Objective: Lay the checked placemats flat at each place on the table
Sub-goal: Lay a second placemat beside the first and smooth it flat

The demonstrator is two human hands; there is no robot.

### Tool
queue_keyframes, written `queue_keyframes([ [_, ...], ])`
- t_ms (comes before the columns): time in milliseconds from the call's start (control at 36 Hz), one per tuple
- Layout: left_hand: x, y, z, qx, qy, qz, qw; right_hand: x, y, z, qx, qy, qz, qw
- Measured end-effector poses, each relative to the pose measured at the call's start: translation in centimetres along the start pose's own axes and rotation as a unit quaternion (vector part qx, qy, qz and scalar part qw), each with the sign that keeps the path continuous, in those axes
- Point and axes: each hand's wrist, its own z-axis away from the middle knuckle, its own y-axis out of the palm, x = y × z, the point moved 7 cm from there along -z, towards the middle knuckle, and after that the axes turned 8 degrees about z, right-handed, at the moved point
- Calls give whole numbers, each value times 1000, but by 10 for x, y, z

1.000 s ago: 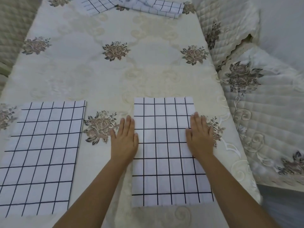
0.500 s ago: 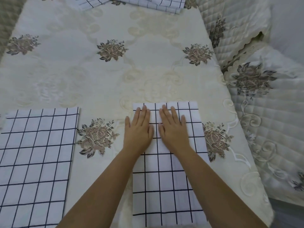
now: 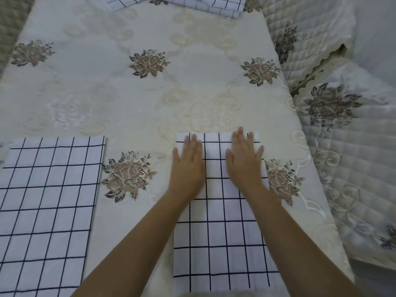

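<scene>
- Head view: your left hand [image 3: 188,166] and right hand [image 3: 245,159] press flat, fingers extended and close together, gripping nothing, on the near-right placemat [image 3: 220,232].
- Risk: uneven pressure may skew or wrinkle it on the tablecloth [image 3: 128,99].
- Far placemats [image 3: 214,6] are cut off; left placemat [image 3: 47,211] partly cropped.

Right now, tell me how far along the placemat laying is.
Done: the left checked placemat lies flat on the embroidered tablecloth. In hand: the left hand and right hand press palms down, spread, on the far end of the right checked placemat, smoothing it. Left: the rumpled checked placemats at the far edge are not laid flat.
</scene>
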Motion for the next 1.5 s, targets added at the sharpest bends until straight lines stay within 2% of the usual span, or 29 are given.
queue_keyframes([
  [56,-13,17,9,63,9,22,998,24,13,14,23,-35,-16,999],
  [111,-12,27,19,88,9,22,996,33,21,30,15,-65,-17,998],
  [250,20,19,37,44,-11,-32,998,-7,22,48,-22,-58,33,998],
  [472,71,-4,56,10,-89,-46,995,-86,9,58,-12,53,29,998],
  [611,52,-9,75,-5,-115,7,993,-87,3,68,-7,129,-126,984],
  [694,14,-1,94,6,-71,16,997,-53,-8,86,-46,84,-106,990],
  [778,-16,25,117,57,-20,-18,998,1,5,116,4,-24,-79,997],
  [833,-21,38,132,74,-20,-28,997,25,19,137,26,-67,-45,996],
  [944,-10,37,148,55,-15,-54,997,19,41,165,26,-65,10,998],
  [1056,17,22,157,21,-75,-49,996,-16,35,170,-2,-30,35,999],
  [1222,56,10,201,-27,-141,2,990,-78,31,177,7,50,17,999],
  [1333,62,9,230,0,-144,9,990,-89,28,199,18,10,-55,998],
  [1500,50,24,260,44,-98,-19,994,-100,32,245,57,-49,-20,997],
])
